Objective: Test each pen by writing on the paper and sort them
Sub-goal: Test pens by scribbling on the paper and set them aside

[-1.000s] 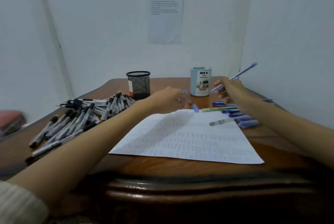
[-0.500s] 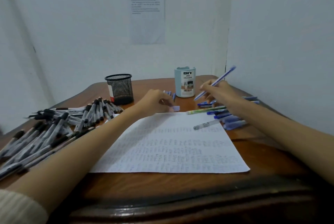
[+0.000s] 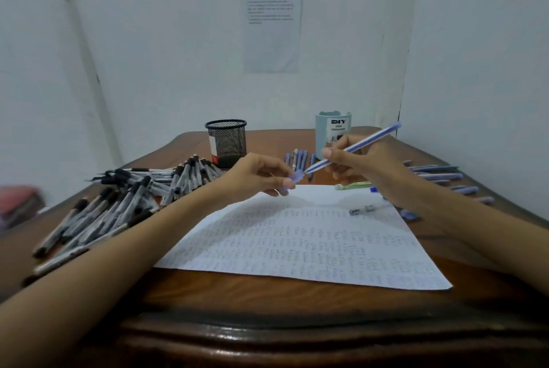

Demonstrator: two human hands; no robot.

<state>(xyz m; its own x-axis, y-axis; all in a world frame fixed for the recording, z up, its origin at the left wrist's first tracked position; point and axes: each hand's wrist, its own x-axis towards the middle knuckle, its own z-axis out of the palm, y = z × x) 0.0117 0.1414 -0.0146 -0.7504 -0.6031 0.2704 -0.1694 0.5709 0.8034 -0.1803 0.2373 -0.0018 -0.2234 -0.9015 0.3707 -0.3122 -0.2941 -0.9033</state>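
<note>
My right hand (image 3: 362, 161) grips a blue pen (image 3: 361, 144), its tip pointing down-left toward my left hand. My left hand (image 3: 260, 174) pinches a small blue pen cap (image 3: 296, 178) right at that tip, above the far edge of the paper (image 3: 312, 243). The white sheet is covered with rows of faint writing. A large heap of black-capped pens (image 3: 118, 204) lies on the left. Several blue pens (image 3: 439, 173) lie on the right behind my right forearm, and a few more blue pens (image 3: 298, 157) lie beyond my hands.
A black mesh cup (image 3: 226, 142) and a light blue desk organiser (image 3: 332, 130) stand at the back of the wooden table (image 3: 267, 302). A clear pen (image 3: 364, 209) lies on the paper and a green pen (image 3: 352, 185) at its far edge. White walls close in behind and right.
My left hand has lifted off the table with the cap and met the pen's tip. My right hand has tilted the pen toward it. The camera view has shifted.
</note>
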